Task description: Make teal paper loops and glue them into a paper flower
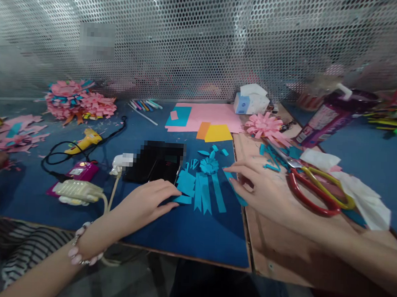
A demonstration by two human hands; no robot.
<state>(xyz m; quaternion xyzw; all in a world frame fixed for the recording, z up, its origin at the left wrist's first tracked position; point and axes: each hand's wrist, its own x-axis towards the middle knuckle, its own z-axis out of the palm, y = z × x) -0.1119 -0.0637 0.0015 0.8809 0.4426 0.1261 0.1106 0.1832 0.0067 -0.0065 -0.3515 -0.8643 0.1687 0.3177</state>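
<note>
Between my hands a blue paper flower (209,165) lies on the table, with notched blue paper strips (203,193) hanging below it like ribbon tails. My left hand (154,201) rests to its left, thumb and fingers apart. Its fingertips are at a short blue strip (183,199) beside a stack of blue paper squares (186,182). My right hand (255,180) is on the other side, fingers stretched out and spread. Its fingertips touch or hover over a long blue strip (238,196); contact is unclear. Small blue scraps (225,152) lie behind the flower.
Red-and-yellow-handled scissors (316,192) lie right of my right hand, near a purple bottle (329,117) and tissues. Pink sheets (210,113), a tissue box (251,102) and a pink paper flower (264,126) are behind. Left are a yellow glue gun (84,141), a power strip (79,191) and another person's arm.
</note>
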